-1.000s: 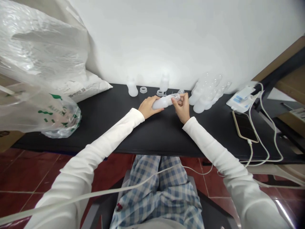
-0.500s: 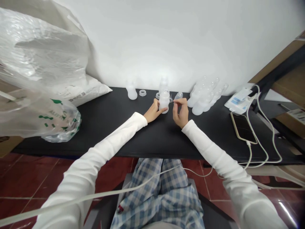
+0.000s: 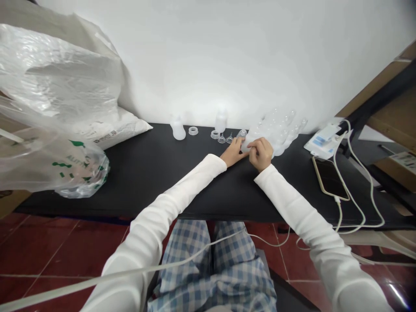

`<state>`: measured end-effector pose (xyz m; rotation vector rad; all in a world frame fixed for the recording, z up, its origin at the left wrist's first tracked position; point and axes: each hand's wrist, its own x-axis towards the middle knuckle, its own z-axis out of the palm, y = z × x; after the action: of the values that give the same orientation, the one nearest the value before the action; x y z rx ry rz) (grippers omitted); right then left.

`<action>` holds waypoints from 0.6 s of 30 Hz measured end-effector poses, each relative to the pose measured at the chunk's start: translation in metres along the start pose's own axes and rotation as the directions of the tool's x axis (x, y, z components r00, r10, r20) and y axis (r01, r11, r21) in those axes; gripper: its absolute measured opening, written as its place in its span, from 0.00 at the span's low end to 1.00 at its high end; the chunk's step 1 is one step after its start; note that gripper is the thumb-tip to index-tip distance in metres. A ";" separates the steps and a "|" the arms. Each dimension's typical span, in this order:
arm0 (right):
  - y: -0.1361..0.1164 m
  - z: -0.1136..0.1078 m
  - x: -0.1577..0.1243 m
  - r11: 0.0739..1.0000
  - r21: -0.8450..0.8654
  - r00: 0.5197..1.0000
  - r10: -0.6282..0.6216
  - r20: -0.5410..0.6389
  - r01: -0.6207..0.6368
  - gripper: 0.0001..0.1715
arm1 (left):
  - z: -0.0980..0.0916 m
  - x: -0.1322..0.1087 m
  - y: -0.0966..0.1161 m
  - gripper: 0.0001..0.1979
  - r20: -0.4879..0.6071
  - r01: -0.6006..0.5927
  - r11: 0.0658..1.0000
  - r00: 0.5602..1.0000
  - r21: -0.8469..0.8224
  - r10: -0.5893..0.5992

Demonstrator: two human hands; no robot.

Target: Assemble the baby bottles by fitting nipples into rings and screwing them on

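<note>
1. The frosted plastic bottle (image 3: 246,144) lies tilted between the hands, mostly hidden by the fingers, at the far right-of-centre of the worktop (image 3: 146,186). It sits just short of the bottle cluster.
2. The left hand (image 3: 233,155) has its fingers pressed against the bottle's near side, and the right hand (image 3: 260,154) is curled closed around its right end. Both look clenched on it, though the fingers hide exactly how they hold.
3. The big change is that both hands have shifted right: half a second ago they were near the centre, with a bottle standing upright in the left hand's grip.
4. Just beyond the hands, a clear teat (image 3: 242,133) lies against the bottle, and two small clear cones (image 3: 225,139) stand to its left.
5. Farther left along the wall are two upright bottles (image 3: 221,121) and (image 3: 178,129), plus two plastic collar rings (image 3: 204,132).
6. To the right lie a crowded group of clear bottles (image 3: 276,130) and a smartphone (image 3: 329,177) on a white charging cable (image 3: 357,186).
7. At the far left, a clear plastic bag (image 3: 55,86) slumps against a white sack (image 3: 110,130).
</note>
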<state>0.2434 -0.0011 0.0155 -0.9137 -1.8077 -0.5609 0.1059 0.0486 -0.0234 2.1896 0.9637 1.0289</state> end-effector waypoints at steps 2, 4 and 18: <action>0.006 -0.003 0.000 1.000 0.002 1.000 0.019 -0.006 -0.019 0.16 | 0.006 0.005 0.001 0.22 0.031 -0.037 0.999 0.999 0.004 0.037; 0.009 -0.004 0.000 1.000 -0.020 1.000 0.004 -0.025 -0.005 0.15 | 0.011 0.010 0.001 0.21 0.055 -0.079 0.997 0.995 0.026 0.078; 0.006 -0.002 0.002 0.999 0.012 0.998 -0.042 -0.046 0.043 0.15 | -0.004 -0.018 0.013 0.20 0.051 -0.167 0.978 0.986 0.122 0.161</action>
<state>0.2491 0.0016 0.0181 -0.8489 -1.7913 -0.5919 0.0999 0.0275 -0.0196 2.4191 0.8622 1.0167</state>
